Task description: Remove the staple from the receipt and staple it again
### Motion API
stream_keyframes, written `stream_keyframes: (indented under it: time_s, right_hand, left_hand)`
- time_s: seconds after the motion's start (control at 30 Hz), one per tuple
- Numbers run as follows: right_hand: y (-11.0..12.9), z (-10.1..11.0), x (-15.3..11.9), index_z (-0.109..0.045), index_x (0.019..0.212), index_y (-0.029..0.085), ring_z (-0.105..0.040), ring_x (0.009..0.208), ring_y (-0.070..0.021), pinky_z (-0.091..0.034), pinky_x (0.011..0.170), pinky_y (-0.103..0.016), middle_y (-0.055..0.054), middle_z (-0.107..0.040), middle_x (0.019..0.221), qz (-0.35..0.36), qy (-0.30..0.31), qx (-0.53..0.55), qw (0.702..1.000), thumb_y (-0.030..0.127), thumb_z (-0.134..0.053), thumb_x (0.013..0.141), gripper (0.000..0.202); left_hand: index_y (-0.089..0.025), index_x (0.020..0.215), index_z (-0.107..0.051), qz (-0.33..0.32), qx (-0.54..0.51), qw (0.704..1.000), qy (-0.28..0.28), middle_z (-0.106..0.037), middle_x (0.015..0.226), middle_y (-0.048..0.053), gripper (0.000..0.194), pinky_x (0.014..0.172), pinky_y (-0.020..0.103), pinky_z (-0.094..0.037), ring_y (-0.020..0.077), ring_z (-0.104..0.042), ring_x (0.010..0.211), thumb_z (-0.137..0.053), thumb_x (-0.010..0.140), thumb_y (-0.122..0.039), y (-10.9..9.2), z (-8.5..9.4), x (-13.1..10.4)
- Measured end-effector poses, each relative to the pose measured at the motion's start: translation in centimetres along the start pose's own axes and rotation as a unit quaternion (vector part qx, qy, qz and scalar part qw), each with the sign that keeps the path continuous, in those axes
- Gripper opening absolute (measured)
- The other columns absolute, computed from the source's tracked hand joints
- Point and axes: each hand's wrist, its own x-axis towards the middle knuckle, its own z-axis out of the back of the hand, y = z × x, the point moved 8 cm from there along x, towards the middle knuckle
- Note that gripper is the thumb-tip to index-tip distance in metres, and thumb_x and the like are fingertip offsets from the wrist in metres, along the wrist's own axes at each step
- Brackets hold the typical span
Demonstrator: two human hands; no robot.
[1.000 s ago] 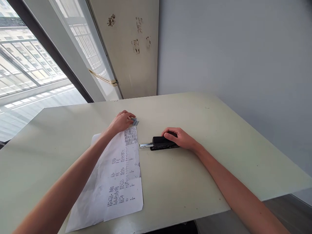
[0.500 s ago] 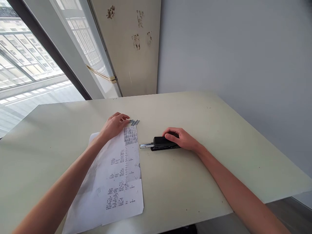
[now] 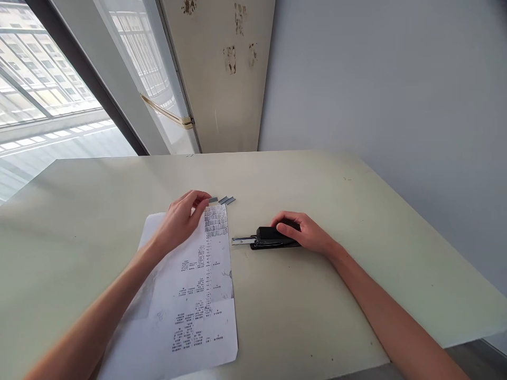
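Between the thumb and fingers of my left hand (image 3: 186, 214) is a short strip of staples (image 3: 213, 200), pinched at its left end. Just right of it, more staple strips (image 3: 227, 200) lie on the table beyond the paper's top edge. Under my left wrist spread the printed sheets of paper (image 3: 198, 306). My right hand (image 3: 303, 231) is wrapped over the rear of a black stapler (image 3: 269, 237), which lies on its base. The stapler's metal staple tray (image 3: 242, 240) sticks out of the front, pointing left at the paper.
The pale table (image 3: 317, 306) spreads under everything. A grey wall (image 3: 376, 79) runs along its right side. At the far side stand a stained cream panel (image 3: 225, 105) and a glass door with a gold handle (image 3: 168, 112). A window (image 3: 43, 68) is at the left.
My left hand has lifted one staple strip slightly, apart from the others. My right hand stays on the stapler. The whole view has shifted a little.
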Motion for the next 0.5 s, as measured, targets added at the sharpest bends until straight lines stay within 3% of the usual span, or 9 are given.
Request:
stream_keyframes:
  time_s: [0.27, 0.5]
  right_hand:
    - [-0.5, -0.1, -0.1, -0.071, 0.101, 0.025, -0.062, 0.087, -0.0212, -0.048, 0.077, -0.033, -0.004, -0.072, 0.1, -0.009, 0.011, -0.004, 1.0, 0.063, -0.057, 0.1, 0.04]
    - [-0.5, -0.2, -0.1, -0.071, 0.1, 0.026, -0.06, 0.083, -0.0199, -0.047, 0.074, -0.032, -0.003, -0.071, 0.098, -0.008, 0.014, 0.002, 1.0, 0.06, -0.057, 0.101, 0.037]
  left_hand:
    - [-0.027, 0.123, -0.07, 0.014, -0.177, 0.982, 0.066, -0.077, 0.107, 0.003, 0.035, 0.085, 0.036, -0.057, 0.0222, -0.071, 0.098, -0.055, 0.105, -0.054, -2.8, -2.1, -3.5]
    - [-0.029, 0.12, -0.073, 0.001, -0.191, 0.979, 0.064, -0.076, 0.102, 0.002, 0.028, 0.079, 0.033, -0.057, 0.0198, -0.071, 0.092, -0.061, 0.104, -0.048, -3.4, -2.8, -3.9]
